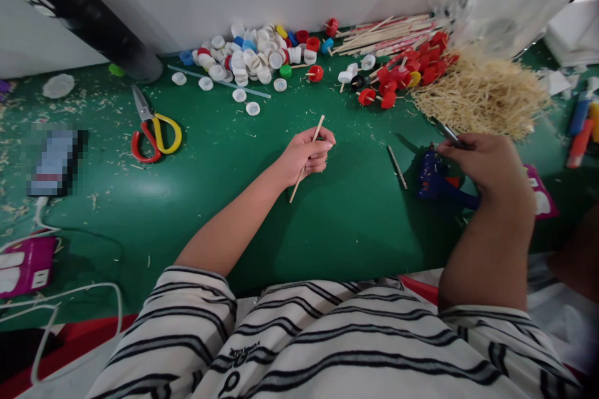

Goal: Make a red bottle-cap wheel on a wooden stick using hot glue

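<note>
My left hand (pixel 309 153) is closed around a thin wooden stick (pixel 296 188), which slants up through the fingers above the table's middle. To the right, my right hand (pixel 486 159) grips a slim grey metallic tool (pixel 450 133); its exact kind is not clear. Its front end points up and left, towards a heap of pale wood shavings (pixel 482 93). Just beneath and left of that hand lies a blue glue gun (pixel 430 177), partly covered by the hand and wrist. A narrow metal strip (pixel 397 167) rests on the green table between the two hands.
White and coloured bottle caps (pixel 253 59) are piled along the wall, beside red caps with sticks (pixel 397 75) and a bundle of wooden sticks (pixel 388 34). Scissors (pixel 154 131), a black bottle (pixel 93 12), a phone (pixel 55 162) and a magenta power strip (pixel 30 265) occupy the left.
</note>
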Tool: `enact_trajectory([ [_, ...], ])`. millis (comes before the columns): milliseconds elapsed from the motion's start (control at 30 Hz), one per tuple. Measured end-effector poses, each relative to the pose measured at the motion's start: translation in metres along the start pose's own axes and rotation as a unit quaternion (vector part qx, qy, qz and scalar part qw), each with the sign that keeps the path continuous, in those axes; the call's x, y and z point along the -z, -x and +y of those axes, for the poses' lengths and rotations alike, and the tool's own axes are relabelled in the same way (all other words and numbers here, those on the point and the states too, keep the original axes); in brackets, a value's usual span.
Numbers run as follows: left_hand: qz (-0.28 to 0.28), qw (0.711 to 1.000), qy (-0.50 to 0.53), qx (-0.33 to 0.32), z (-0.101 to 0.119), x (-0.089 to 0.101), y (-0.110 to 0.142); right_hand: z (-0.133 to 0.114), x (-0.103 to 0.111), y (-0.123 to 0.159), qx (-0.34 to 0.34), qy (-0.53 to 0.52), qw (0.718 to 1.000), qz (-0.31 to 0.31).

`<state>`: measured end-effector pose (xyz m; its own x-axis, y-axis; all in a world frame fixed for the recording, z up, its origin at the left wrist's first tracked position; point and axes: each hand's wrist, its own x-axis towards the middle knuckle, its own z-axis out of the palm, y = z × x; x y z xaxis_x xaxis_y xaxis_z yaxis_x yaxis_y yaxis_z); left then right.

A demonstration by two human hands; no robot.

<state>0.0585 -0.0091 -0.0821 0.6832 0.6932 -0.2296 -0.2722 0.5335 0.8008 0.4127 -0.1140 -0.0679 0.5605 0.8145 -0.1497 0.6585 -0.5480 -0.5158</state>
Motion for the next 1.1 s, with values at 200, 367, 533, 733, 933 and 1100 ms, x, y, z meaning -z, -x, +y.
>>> enact_trajectory([
  [200,-0.015,1.000,0.006,-0.012,-0.0012,0.0014,-0.0009,0.0002,0.0005,-0.0008,-0.004,0.013,1.000,-0.005],
  [367,-0.012,1.000,0.004,-0.011,0.0004,0.0002,0.0000,-0.0034,0.0006,0.0014,-0.008,0.008,1.000,-0.008],
  [533,0.005,1.000,-0.001,0.004,0.0020,-0.0017,0.0008,0.0021,-0.0014,-0.0021,-0.006,-0.003,1.000,-0.005],
  [733,0.005,1.000,0.000,0.002,0.0007,-0.0013,0.0003,0.0032,-0.0020,-0.0033,-0.007,0.000,1.000,-0.006],
  [933,0.000,1.000,0.002,0.000,0.0003,-0.0009,0.0001,-0.0011,-0.0007,-0.0018,-0.010,0.003,1.000,-0.008],
  [1100,0.000,1.000,0.002,0.000,-0.0004,0.0000,-0.0002,0.0012,-0.0003,-0.0020,-0.011,0.000,1.000,-0.011],
])
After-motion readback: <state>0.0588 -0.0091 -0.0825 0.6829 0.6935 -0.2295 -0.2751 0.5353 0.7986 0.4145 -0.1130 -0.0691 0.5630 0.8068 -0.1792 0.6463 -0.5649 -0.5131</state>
